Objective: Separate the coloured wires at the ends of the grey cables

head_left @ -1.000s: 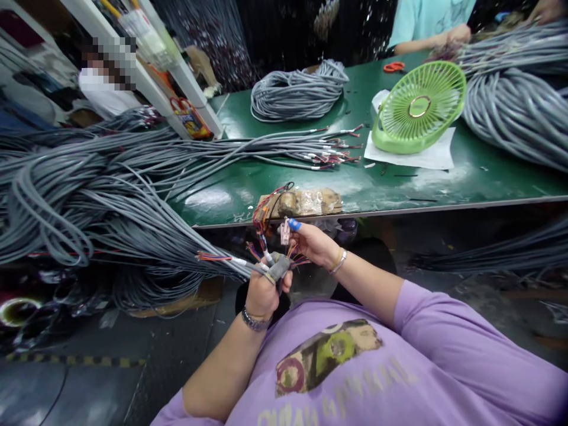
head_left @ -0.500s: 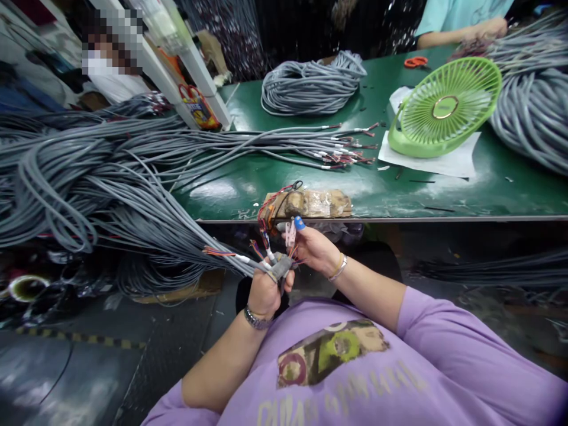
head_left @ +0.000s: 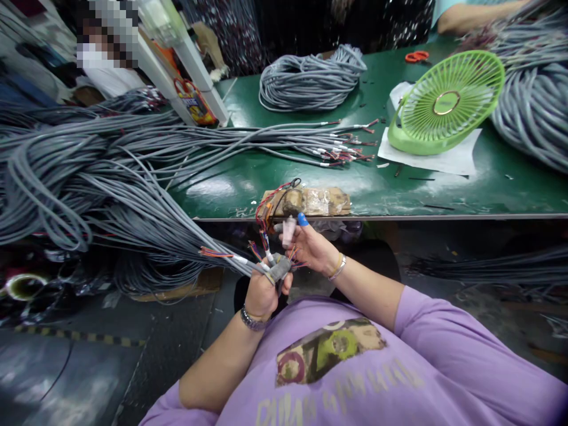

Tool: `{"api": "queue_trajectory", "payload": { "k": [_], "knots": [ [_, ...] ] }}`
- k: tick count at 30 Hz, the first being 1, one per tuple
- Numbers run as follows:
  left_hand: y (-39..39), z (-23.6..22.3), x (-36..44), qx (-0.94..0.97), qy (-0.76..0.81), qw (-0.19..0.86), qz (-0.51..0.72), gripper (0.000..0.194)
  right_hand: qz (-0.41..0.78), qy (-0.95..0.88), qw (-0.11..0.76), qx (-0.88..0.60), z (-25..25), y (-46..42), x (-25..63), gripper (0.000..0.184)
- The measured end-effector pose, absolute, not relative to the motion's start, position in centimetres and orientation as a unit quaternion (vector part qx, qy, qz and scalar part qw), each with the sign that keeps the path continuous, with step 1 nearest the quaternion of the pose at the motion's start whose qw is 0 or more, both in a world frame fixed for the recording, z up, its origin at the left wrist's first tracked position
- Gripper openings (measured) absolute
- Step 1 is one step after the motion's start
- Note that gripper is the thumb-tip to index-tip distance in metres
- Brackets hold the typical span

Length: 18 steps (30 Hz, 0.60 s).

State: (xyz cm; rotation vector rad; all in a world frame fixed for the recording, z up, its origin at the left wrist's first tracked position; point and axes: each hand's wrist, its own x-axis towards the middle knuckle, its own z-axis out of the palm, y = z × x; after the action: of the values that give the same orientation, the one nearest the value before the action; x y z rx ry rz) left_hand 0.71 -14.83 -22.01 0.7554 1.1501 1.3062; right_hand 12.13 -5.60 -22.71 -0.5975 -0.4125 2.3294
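Green table (head_left: 377, 198): fan (head_left: 446, 102), cable coil (head_left: 310, 81); left hand (head_left: 263, 293) grips cables (head_left: 177, 218).

Legible text: none | shirt (head_left: 355, 370), below the grip: pale lettering (head_left: 335, 395), too blurred | packet (head_left: 195, 103), beyond and left of the grip: lettering unclear

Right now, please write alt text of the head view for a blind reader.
A person's left hand grips gray cables with colored wire ends; the right hand holds a small pale pink connector. Beyond, a green table bears a green fan and coiled cable.
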Motion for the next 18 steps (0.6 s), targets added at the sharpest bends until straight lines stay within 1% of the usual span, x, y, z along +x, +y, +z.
{"api": "queue_trajectory", "payload": {
  "k": [4, 7, 9, 11, 14, 18],
  "knots": [
    [-15.6, -21.7, 0.7, 0.320, 0.487, 0.584, 0.564, 0.029, 0.908, -0.184, 0.317, -0.201, -22.6, -5.5, 12.6, 0.055],
    [-16.1, -21.4, 0.8, 0.327, 0.480, 0.590, 0.561, 0.028, 0.909, -0.200, 0.311, -0.193, -22.4, -5.5, 12.8, 0.046],
    [-16.2, -21.2, 0.9, 0.329, 0.476, 0.587, 0.566, 0.028, 0.902, -0.211, 0.322, -0.197, -22.3, -5.5, 12.8, 0.038],
    [-16.0, -21.3, 1.0, 0.324, 0.475, 0.577, 0.579, 0.028, 0.893, -0.216, 0.338, -0.205, -22.3, -5.6, 12.8, 0.033],
    [-15.5, -21.5, 1.0, 0.318, 0.472, 0.564, 0.599, 0.028, 0.890, -0.209, 0.343, -0.215, -22.5, -5.8, 12.6, 0.035],
    [-15.0, -21.9, 0.8, 0.318, 0.473, 0.567, 0.595, 0.029, 0.897, -0.184, 0.339, -0.216, -22.6, -5.9, 12.1, 0.039]
  ]
}}
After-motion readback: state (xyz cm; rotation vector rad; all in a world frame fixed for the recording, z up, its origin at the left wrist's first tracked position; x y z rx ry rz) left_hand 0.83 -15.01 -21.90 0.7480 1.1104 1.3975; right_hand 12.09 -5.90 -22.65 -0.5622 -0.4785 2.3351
